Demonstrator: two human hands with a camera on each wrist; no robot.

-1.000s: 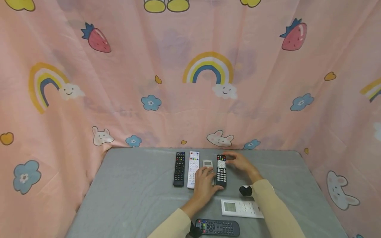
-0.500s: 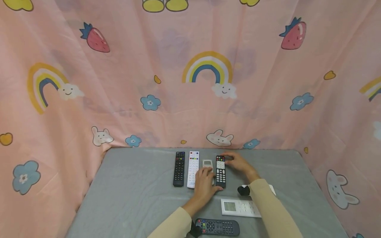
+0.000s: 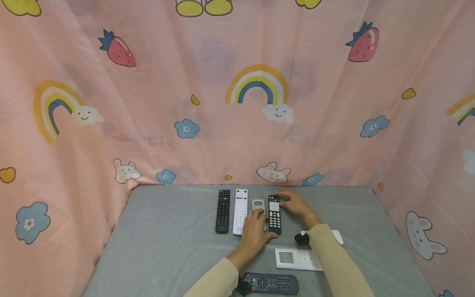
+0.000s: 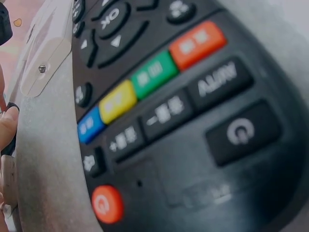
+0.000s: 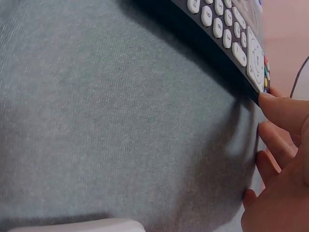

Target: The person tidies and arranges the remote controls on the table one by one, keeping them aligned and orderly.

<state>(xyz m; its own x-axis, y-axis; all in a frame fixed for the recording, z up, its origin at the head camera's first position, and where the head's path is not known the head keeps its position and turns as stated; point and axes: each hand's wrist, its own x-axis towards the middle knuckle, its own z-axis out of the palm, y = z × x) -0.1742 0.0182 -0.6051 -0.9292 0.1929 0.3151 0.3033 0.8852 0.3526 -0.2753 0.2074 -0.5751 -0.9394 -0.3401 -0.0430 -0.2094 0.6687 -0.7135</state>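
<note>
A black remote control with white buttons lies lengthwise between my two hands on the grey table. My right hand grips its far end, thumb along the right side and index finger around the top; the right wrist view shows that thumb on the remote's edge, the other fingers spread beside it. At the near end, my left hand has its thumb against the bottom edge and its fingertips by the left side. Those left fingers cover the lower part of a small white remote with a screen.
Left of the hands lie a long white remote and a black remote. Nearer me are a wide white remote with a screen and a dark grey remote. A white object is partly under the right forearm. A pink curtain hangs behind.
The far end of the black remote with white buttons has shifted slightly toward me, the right hand moving with it. The left hand and the other remotes stay in place.
</note>
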